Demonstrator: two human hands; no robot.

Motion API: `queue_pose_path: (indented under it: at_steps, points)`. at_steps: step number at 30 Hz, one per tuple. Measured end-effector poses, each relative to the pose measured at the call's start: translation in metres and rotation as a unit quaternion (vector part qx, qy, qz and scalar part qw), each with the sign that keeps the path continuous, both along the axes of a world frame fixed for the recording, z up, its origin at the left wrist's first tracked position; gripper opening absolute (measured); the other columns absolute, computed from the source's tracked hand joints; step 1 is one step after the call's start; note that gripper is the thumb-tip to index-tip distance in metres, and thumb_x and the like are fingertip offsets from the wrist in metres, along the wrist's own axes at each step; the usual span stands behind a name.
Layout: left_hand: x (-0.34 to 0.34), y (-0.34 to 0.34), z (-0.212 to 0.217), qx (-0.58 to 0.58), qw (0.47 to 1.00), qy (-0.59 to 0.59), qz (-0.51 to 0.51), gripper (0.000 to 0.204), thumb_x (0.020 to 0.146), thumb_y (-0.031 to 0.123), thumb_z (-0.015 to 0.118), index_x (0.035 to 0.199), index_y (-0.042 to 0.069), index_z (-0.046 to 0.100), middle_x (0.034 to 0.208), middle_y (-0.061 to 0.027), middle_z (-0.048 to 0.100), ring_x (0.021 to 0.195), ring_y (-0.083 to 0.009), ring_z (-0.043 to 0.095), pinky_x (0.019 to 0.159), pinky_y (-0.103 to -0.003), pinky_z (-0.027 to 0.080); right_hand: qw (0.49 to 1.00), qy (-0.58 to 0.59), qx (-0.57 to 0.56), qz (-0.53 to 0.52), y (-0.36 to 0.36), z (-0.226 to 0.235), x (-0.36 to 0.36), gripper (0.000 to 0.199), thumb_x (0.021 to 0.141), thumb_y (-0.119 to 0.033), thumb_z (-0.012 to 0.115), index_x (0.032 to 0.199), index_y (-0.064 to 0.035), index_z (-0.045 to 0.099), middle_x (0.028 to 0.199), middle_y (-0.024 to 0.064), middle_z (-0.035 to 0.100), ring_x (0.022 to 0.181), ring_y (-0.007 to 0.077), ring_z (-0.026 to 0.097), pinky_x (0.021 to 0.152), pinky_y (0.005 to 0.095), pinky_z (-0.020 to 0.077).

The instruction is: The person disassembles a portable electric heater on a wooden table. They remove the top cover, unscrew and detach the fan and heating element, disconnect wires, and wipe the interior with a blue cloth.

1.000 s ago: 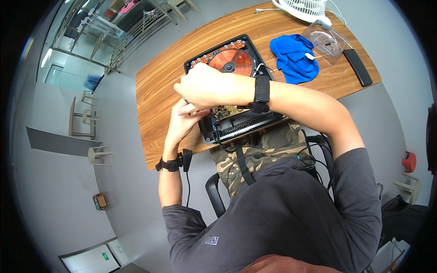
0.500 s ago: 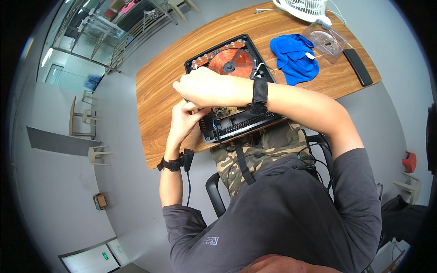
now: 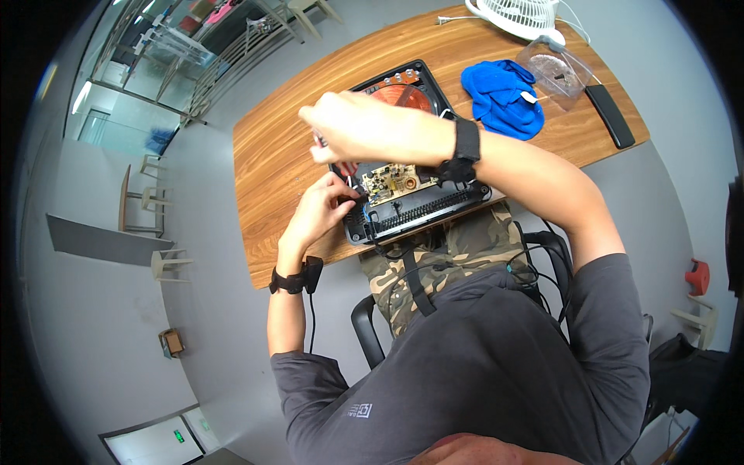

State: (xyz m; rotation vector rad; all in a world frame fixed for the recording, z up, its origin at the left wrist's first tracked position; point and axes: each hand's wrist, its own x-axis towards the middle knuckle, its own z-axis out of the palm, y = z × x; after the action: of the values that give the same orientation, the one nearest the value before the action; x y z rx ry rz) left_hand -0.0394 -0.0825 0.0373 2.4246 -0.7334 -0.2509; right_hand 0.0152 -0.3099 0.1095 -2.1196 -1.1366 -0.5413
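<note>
An opened induction cooker, its black casing point(image 3: 434, 213) lying on the table in front of me, shows a copper-coloured coil point(image 3: 411, 96) and a tan circuit board point(image 3: 395, 183). My left hand point(image 3: 316, 205) is at the casing's left side, thumb and fingers closed together beside the board; what they pinch is too small to make out. Above it, my right hand point(image 3: 349, 128) is raised over the casing and covers part of the coil. Its fingers are curled round a small, partly hidden item with a metallic glint. Some red shows between the hands, its kind unclear.
The wooden table point(image 3: 271, 147) also bears a blue cloth point(image 3: 504, 97), a clear plastic piece point(image 3: 554, 74), a long black bar-shaped object point(image 3: 610, 116) and a white fan point(image 3: 515, 15). Its near edge runs close to my lap. A cable hangs from my left wristband point(image 3: 291, 280).
My right hand has lifted away from my left hand, uncovering more of the circuit board. The left hand stays at the casing's left side, with its wrist slightly turned.
</note>
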Motion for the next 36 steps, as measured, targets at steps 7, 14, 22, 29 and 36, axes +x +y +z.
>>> queue_pose_path:
  at_steps: [7,14,22,29,36]
  points:
    - [-0.002,-0.016,-0.001,0.069,0.995,-0.045,-0.063,0.022,0.078,0.004,0.078,0.100,0.007,0.074,0.093,-0.0077,0.056,0.088,-0.0266,0.063,0.080,-0.037,0.053,0.977,0.162,-0.096,-0.103,-0.080,0.036,0.037,0.031,0.089,-0.024,0.069,0.090,0.0062,0.061,0.068,0.0170,0.071,0.071,0.0303,0.075,0.066,0.0394,0.0603]
    - [0.002,-0.027,-0.003,0.118,0.985,-0.077,-0.100,0.020,0.077,0.005,0.077,0.096,0.006,0.071,0.095,-0.0076,0.058,0.089,-0.0295,0.064,0.077,-0.041,0.054,0.923,0.173,-0.230,-0.257,-0.190,0.027,0.067,0.037,0.079,-0.030,0.076,0.080,0.0065,0.070,0.069,0.0221,0.070,0.068,0.0327,0.073,0.064,0.0402,0.0591]
    - [0.009,-0.022,-0.009,0.087,0.991,-0.041,-0.097,0.018,0.076,-0.001,0.075,0.092,0.005,0.071,0.092,-0.0087,0.059,0.089,-0.0301,0.065,0.079,-0.041,0.053,0.856,0.298,-0.310,-0.286,-0.209,-0.025,0.079,0.051,0.075,-0.042,0.079,0.086,0.0081,0.074,0.082,0.0279,0.072,0.073,0.0372,0.072,0.065,0.0436,0.0583]
    - [0.013,-0.018,-0.012,0.086,0.987,-0.055,-0.122,0.013,0.081,0.006,0.073,0.094,0.004,0.070,0.095,-0.0098,0.061,0.090,-0.0314,0.065,0.078,-0.041,0.054,0.826,0.352,-0.329,-0.292,-0.197,-0.064,0.101,0.056,0.071,-0.049,0.085,0.090,0.0025,0.077,0.094,0.0214,0.076,0.088,0.0332,0.074,0.081,0.0415,0.0581]
    - [0.012,-0.018,-0.012,0.113,0.981,-0.080,-0.133,0.020,0.075,0.007,0.075,0.092,0.002,0.067,0.101,-0.0106,0.058,0.092,-0.0330,0.064,0.078,-0.044,0.053,0.850,0.299,-0.334,-0.277,-0.180,-0.097,0.109,0.065,0.076,-0.053,0.082,0.090,0.0093,0.071,0.096,0.0318,0.070,0.094,0.0448,0.070,0.084,0.0457,0.0569]
